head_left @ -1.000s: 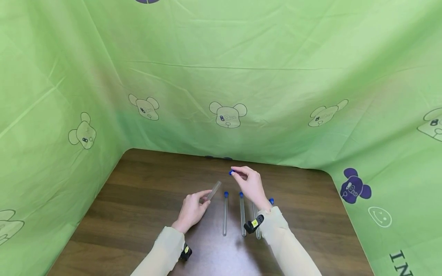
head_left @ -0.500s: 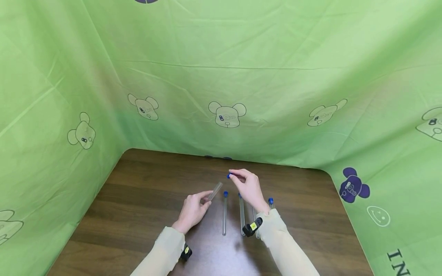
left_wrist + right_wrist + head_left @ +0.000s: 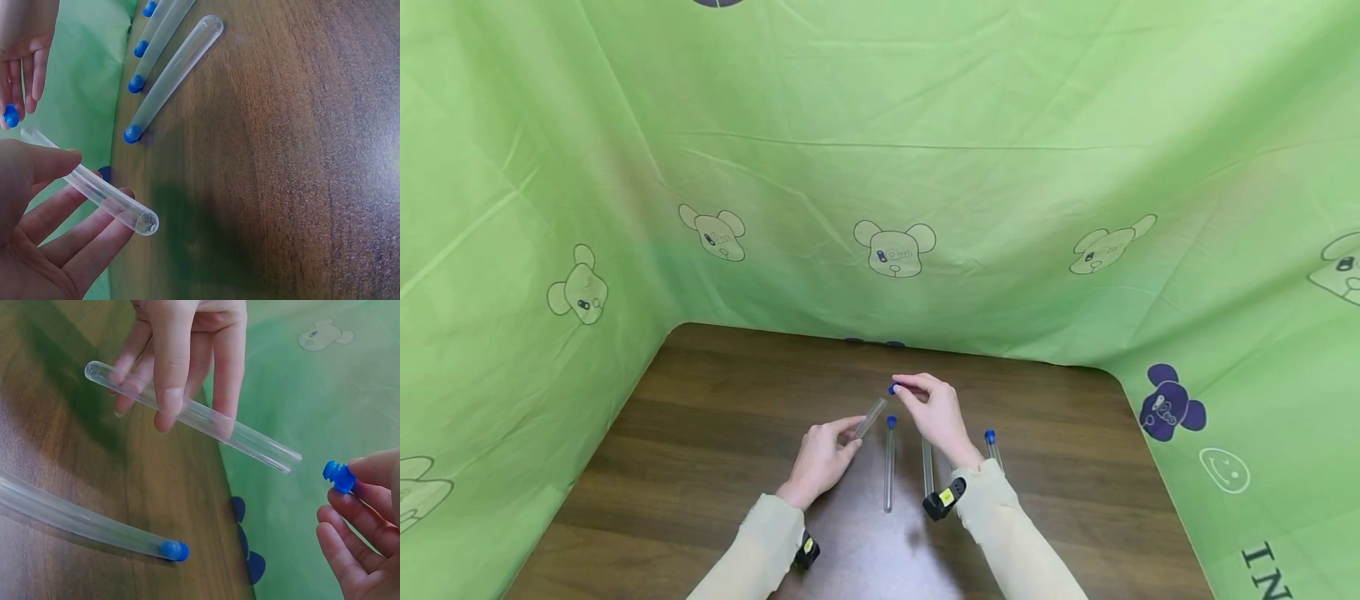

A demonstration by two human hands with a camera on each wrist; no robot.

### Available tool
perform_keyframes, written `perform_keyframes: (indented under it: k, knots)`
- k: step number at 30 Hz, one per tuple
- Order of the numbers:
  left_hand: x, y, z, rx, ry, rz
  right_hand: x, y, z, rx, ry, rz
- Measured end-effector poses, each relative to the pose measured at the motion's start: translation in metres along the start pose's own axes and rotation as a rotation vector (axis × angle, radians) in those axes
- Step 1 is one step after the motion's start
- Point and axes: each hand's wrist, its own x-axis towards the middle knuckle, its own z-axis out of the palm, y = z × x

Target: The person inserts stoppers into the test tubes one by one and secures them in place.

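Observation:
My left hand (image 3: 822, 460) holds a clear test tube (image 3: 203, 419) between thumb and fingers, tilted above the table. The tube's open mouth points up and toward my right hand (image 3: 936, 414). Between right thumb and index finger I pinch a blue ribbed stopper (image 3: 339, 476), its ribbed end facing the mouth across a small gap. Next to the left hand lies a test tube with a blue stopper (image 3: 890, 467). Farther right are several more stoppered tubes, partly hidden under my right hand and wrist; one blue stopper (image 3: 990, 436) shows beside the sleeve.
The brown wooden table (image 3: 700, 433) has rounded far corners. Green cloth (image 3: 895, 183) with bear-head prints hangs behind it and at both sides. In the left wrist view, the stoppered tubes (image 3: 175, 78) lie side by side.
My right hand has moved down and slightly left, bringing the blue stopper closer to the tube's mouth. The left hand and its tube have barely moved.

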Motion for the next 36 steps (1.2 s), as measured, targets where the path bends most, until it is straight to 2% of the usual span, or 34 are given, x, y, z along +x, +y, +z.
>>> perform_keyframes:
  k: [8, 36]
  knots:
    - [-0.0004, 0.0000, 0.0016, 0.003, 0.002, 0.000, -0.0019, 0.0003, 0.0030, 0.028, -0.012, 0.003]
    - [-0.0011, 0.0018, 0.0028, 0.016, -0.010, 0.007, -0.0100, 0.0045, 0.0089, -0.013, -0.029, 0.038]
